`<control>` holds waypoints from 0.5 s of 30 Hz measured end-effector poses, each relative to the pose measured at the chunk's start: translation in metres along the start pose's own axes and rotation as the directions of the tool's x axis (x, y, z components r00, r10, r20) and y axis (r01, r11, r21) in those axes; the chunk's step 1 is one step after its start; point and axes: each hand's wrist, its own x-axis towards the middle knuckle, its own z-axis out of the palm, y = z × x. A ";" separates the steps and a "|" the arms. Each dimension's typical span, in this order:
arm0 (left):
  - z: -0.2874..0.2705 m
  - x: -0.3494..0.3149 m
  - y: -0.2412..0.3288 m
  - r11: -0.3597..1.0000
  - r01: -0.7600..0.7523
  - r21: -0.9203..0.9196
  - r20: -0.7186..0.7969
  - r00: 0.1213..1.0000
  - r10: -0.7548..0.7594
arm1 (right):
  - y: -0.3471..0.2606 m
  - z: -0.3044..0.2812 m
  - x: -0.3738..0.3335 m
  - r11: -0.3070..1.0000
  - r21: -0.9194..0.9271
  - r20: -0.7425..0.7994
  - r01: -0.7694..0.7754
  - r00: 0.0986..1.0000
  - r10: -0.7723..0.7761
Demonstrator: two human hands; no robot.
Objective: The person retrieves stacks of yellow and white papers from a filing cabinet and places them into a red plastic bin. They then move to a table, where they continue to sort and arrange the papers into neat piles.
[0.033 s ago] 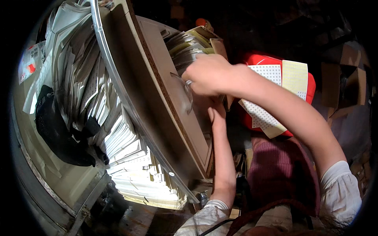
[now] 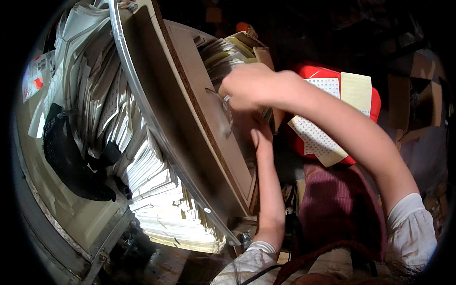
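Observation:
My right hand (image 2: pixel 250 88) is closed, its fingers curled down beside a pale front panel (image 2: pixel 180 50) of a desk or drawer unit. A small shiny bit (image 2: pixel 226 98) shows at the fingers; I cannot tell if it is a ring or something held. Next to it a curved, clear-looking handle (image 2: pixel 223 114) stands out from the panel. Just below, my left hand (image 2: pixel 262 135) reaches in close to the panel, thumb visible and other fingers mostly hidden. Past my right hand stands a cardboard box (image 2: pixel 263 56) packed with papers (image 2: pixel 228 54).
Stacked papers (image 2: pixel 161 199) and a black mesh item (image 2: pixel 69 161) lie left on the metal-edged desktop (image 2: pixel 142 95). Patterned sheets (image 2: pixel 316 137) lie on a red surface (image 2: pixel 375 102) at right. An opened carton (image 2: pixel 413 102) stands at far right.
My right hand has shifted very slightly away from me, its forearm with it. My left hand looks the same.

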 end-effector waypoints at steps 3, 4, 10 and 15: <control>-0.007 0.000 0.016 0.993 -0.049 0.110 -0.047 0.997 0.054 | 0.006 -0.022 0.017 1.000 0.005 0.112 0.008 0.994 -0.009; -0.013 -0.002 0.023 0.987 -0.064 0.150 -0.063 0.995 0.074 | 0.007 -0.025 0.025 1.000 0.005 0.122 0.001 0.993 -0.001; -0.009 0.001 0.018 0.965 0.030 0.259 0.161 0.984 -0.074 | 0.012 -0.009 0.049 0.977 0.205 0.042 -0.054 0.998 0.047; 0.002 -0.001 0.006 0.992 0.101 0.079 0.180 0.977 -0.114 | 0.015 0.037 0.062 0.977 0.213 -0.088 -0.004 0.996 0.023</control>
